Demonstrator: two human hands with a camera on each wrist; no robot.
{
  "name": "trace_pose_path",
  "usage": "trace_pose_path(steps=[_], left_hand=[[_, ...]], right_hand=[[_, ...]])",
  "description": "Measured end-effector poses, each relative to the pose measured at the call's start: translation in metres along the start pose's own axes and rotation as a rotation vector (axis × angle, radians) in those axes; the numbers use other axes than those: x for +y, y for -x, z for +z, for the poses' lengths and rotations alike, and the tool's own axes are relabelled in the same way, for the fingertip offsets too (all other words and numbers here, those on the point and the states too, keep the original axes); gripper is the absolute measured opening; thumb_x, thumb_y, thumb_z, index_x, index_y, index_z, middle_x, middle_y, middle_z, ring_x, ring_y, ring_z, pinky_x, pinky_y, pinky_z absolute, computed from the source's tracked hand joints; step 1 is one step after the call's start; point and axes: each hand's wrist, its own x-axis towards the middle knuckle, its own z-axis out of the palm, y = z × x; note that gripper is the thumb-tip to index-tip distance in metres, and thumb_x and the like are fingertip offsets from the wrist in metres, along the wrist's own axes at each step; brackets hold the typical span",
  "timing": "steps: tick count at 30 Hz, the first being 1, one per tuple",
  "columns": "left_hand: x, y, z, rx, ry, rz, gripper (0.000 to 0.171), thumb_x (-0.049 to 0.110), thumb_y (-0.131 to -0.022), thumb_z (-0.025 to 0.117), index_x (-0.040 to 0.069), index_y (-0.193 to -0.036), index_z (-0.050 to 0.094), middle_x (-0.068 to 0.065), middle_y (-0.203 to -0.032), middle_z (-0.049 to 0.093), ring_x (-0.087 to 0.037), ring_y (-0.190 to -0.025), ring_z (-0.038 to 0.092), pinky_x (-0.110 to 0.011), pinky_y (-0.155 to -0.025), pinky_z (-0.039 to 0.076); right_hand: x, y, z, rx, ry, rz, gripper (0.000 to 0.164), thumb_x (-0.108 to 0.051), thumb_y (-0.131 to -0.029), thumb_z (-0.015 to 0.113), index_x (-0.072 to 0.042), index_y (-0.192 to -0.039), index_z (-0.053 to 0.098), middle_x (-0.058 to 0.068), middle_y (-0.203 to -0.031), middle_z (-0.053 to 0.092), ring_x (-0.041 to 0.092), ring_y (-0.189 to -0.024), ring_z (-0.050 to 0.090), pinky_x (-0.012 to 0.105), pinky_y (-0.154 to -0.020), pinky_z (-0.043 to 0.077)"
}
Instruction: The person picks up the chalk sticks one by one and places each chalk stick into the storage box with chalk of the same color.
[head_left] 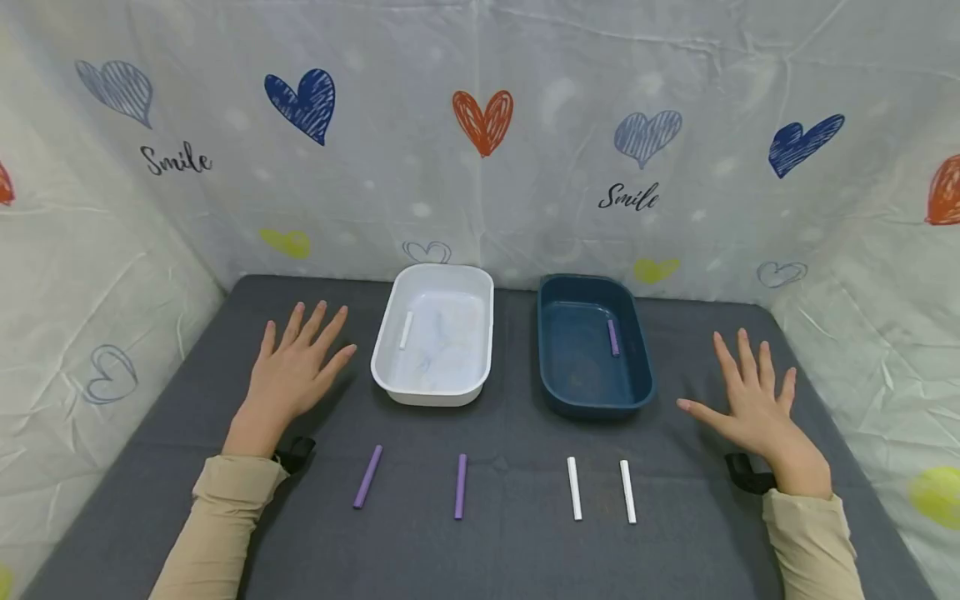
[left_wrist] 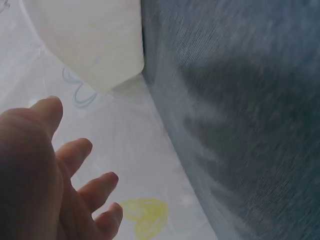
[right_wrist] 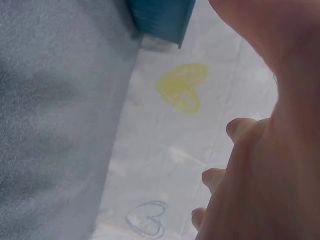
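My left hand [head_left: 294, 371] is spread over the table to the left of a white basin [head_left: 381, 367], holding nothing. To the right of a dark blue basin [head_left: 551, 392], my right hand [head_left: 753, 408] is spread too, its fingers apart and nothing in them. One white chalk stick [head_left: 406, 330] lies inside the white basin, and one purple chalk stick [head_left: 613, 338] inside the blue basin. In front of the basins lie a purple stick [head_left: 367, 477] and another purple stick [head_left: 460, 487] at left, with a white stick [head_left: 574, 488] and a second white stick [head_left: 627, 492] at right.
A dark grey cloth covers the table [head_left: 510, 550]. White curtains [head_left: 555, 50] printed with hearts stand behind it and along both sides. Each wrist wears a black strap, such as the left strap [head_left: 297, 454].
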Motion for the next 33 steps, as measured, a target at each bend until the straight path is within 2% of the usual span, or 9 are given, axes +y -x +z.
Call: trace_pose_path(steps=[4, 13, 20, 26, 33], left_hand=[[0.001, 0.000, 0.002, -0.018, 0.006, 0.011, 0.070, 0.059, -0.104, 0.030, 0.025, -0.162, 0.011, -0.016, -0.165, 0.010, -0.040, -0.150, 0.000, -0.064, -0.116, -0.006], [0.001, 0.003, 0.004, 0.004, 0.035, 0.025, 0.071, 0.051, -0.105, 0.039, 0.024, -0.162, 0.005, -0.014, -0.166, 0.006, -0.039, -0.151, 0.002, -0.062, -0.116, -0.006], [0.006, 0.006, 0.005, -0.045, 0.104, 0.028, 0.070, 0.051, -0.106, 0.037, 0.022, -0.162, 0.005, -0.013, -0.166, 0.005, -0.039, -0.151, 0.002, -0.064, -0.116, -0.002], [0.012, 0.008, 0.002, -0.038, 0.120, 0.040, 0.066, 0.048, -0.107, 0.035, 0.022, -0.162, 0.008, -0.015, -0.165, 0.009, -0.038, -0.151, 0.003, -0.064, -0.116, 0.003], [0.018, 0.010, -0.001, -0.025, 0.141, 0.068, 0.063, 0.048, -0.108, 0.028, 0.020, -0.162, 0.012, -0.015, -0.165, 0.010, -0.038, -0.151, 0.002, -0.062, -0.117, 0.003]], right_hand=[[-0.005, -0.002, 0.000, 0.008, -0.012, -0.026, 0.110, -0.060, -0.089, 0.064, -0.021, -0.160, -0.011, 0.013, -0.161, -0.026, 0.040, -0.144, -0.030, 0.069, -0.102, -0.026], [-0.014, -0.004, -0.001, 0.026, -0.008, -0.078, 0.109, -0.059, -0.089, 0.065, -0.024, -0.160, -0.010, 0.012, -0.162, -0.023, 0.038, -0.145, -0.027, 0.067, -0.104, -0.026], [-0.017, 0.000, 0.003, 0.061, -0.041, -0.133, 0.108, -0.052, -0.090, 0.068, -0.020, -0.161, -0.006, 0.016, -0.164, -0.017, 0.039, -0.147, -0.022, 0.065, -0.107, -0.023], [-0.019, 0.001, 0.011, 0.086, -0.095, -0.231, 0.107, -0.044, -0.090, 0.071, -0.019, -0.161, -0.005, 0.016, -0.164, -0.013, 0.041, -0.148, -0.017, 0.065, -0.110, -0.020], [-0.027, 0.003, 0.019, 0.087, -0.154, -0.283, 0.109, -0.038, -0.089, 0.074, -0.017, -0.161, -0.005, 0.015, -0.164, -0.013, 0.040, -0.149, -0.015, 0.066, -0.111, -0.016]])
